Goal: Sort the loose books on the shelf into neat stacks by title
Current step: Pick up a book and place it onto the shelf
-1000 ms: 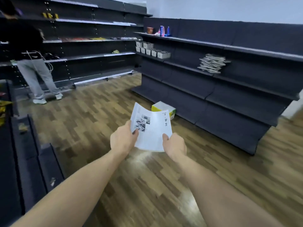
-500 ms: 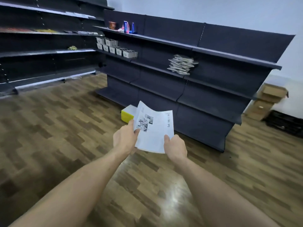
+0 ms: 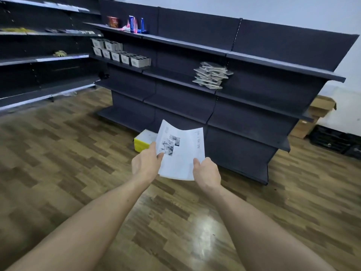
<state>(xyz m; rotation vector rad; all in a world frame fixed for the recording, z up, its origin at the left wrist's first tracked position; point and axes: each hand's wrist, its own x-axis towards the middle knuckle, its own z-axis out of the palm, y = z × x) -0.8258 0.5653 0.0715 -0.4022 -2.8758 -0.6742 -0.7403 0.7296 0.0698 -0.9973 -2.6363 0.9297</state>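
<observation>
**Thin booklet held out in both hands before the shelving**

The print on the booklet (image 3: 180,153) is mostly unreadable — a few stray letters down its right side and small dark pictures near the left edge are all that show. Its lower corners are covered by the hands, and the fingers beneath it are hidden. On the middle shelf (image 3: 175,83) lies a messy pile (image 3: 212,75) of books; their titles are too small to tell.

The left hand (image 3: 145,163) pinches the booklet's left edge, thumb on top. The right hand (image 3: 207,173) grips the lower right corner, thumb on the page. The booklet curves upward between them, held above the floor (image 3: 68,153), well apart from the pile. A yellow box (image 3: 143,141) sits on the floor behind it, partly covered.
</observation>
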